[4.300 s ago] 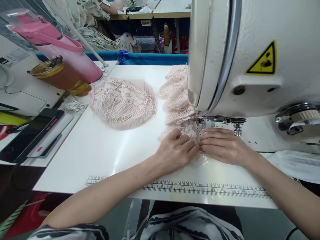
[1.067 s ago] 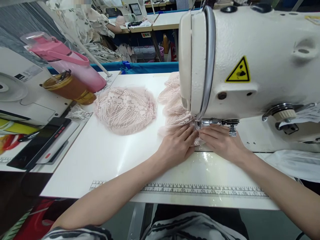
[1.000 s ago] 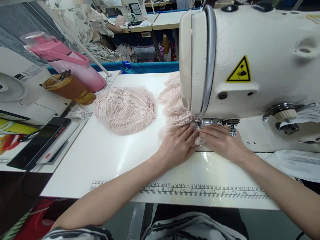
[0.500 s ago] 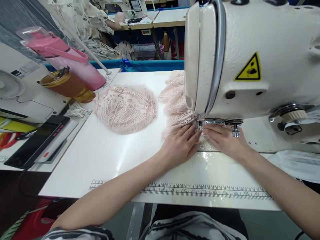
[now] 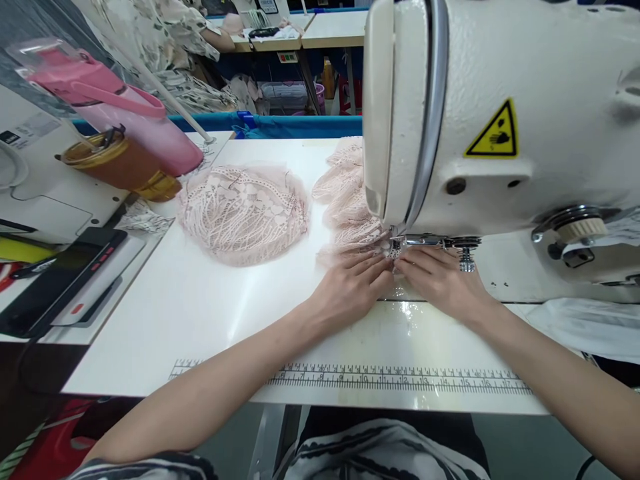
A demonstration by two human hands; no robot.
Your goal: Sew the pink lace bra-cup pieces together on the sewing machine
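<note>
Change: the lace piece [image 5: 387, 249] shows far less than it did 4 seconds ago. Then a broad patch lay in front of the fingertips; now only a sliver shows at the presser foot [image 5: 400, 241].
Hands since then: both have crept forward, so the fingertips now sit right up against the foot.
Meaning for the work: most of this piece seems to have passed under the foot already (a judgement from how little is left on the near side).
Left hand [image 5: 350, 290]: flat, fingers stretched out and close together, pressing the lace down on the bench [image 5: 200, 313]; it grips nothing.
Right hand [image 5: 440, 280]: also flat and spread, fingertips on the lace just right of the left hand's, nearly touching them.
Lace piece now: pinned under both sets of fingertips at the foot, running on into the lace heap [image 5: 347, 200] behind it.
Sewing machine [image 5: 525, 80]: its white head hangs over the hands and hides the needle, so I cannot tell whether it is down.
In the way: the foot and a small metal screw [image 5: 466, 257] stand just beyond the fingertips, with little room between.
Around: 1 round lace stack [image 5: 245, 213] well to the left; a pink bottle [image 5: 125, 113] and brown cup [image 5: 117, 163] on the next unit; a black control panel [image 5: 60, 277]; a printed ruler [image 5: 390, 380] along the near edge.
Behind: another person's sleeve [image 5: 170, 27] at a far bench.
</note>
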